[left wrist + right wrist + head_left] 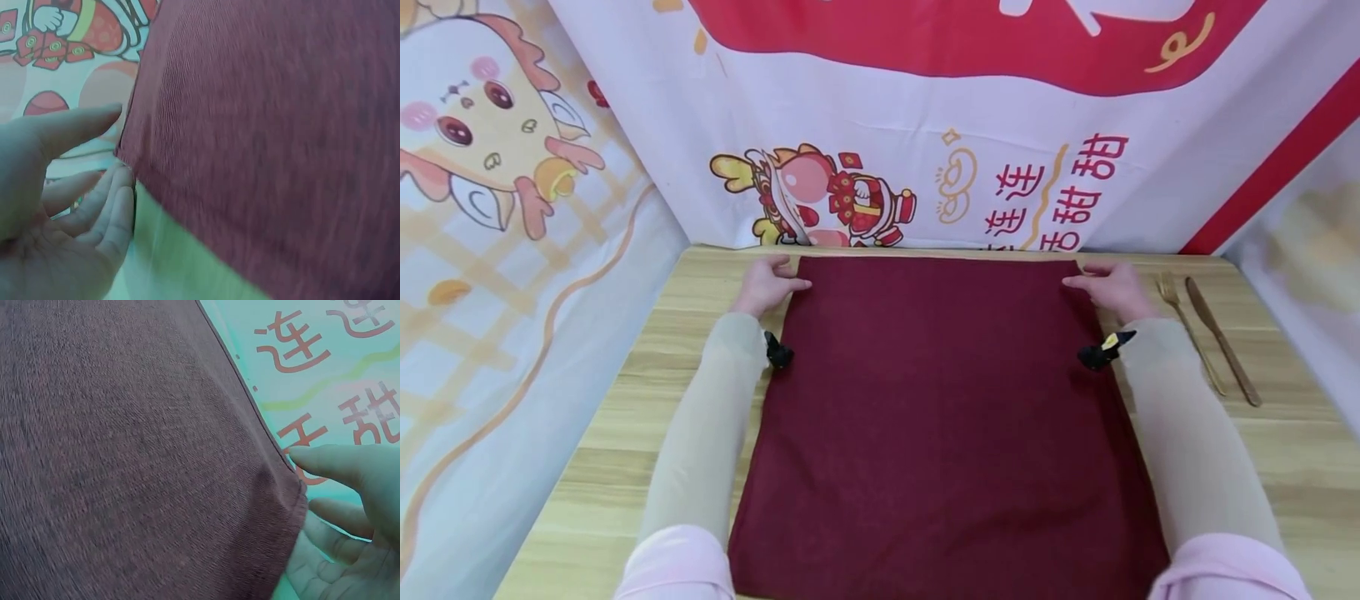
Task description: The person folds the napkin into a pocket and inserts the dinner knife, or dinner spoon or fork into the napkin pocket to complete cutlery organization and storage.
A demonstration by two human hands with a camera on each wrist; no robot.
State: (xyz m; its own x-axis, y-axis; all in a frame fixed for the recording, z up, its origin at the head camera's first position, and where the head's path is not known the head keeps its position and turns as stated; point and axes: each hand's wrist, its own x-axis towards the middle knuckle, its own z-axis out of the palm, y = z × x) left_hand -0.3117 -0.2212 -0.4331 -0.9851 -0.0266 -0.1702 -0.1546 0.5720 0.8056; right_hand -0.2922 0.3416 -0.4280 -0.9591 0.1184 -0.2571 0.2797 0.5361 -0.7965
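A dark red cloth napkin (936, 400) lies spread out flat, with slight creases near its front edge. At its far left corner is my left hand (767, 286). In the left wrist view, the fingertips (123, 181) touch the corner of the napkin, and the thumb stands apart from them. My right hand (1112, 287) is at the far right corner. In the right wrist view, thumb and fingers (334, 515) lie either side of that corner with a gap between them, the thumb close to the cloth's edge.
A gold fork (1187, 329) and a gold knife (1221, 342) lie side by side on the wooden table (617, 433), right of my right hand. A printed white and red curtain (925, 117) hangs along the table's far edge. Patterned fabric (512, 275) covers the left side.
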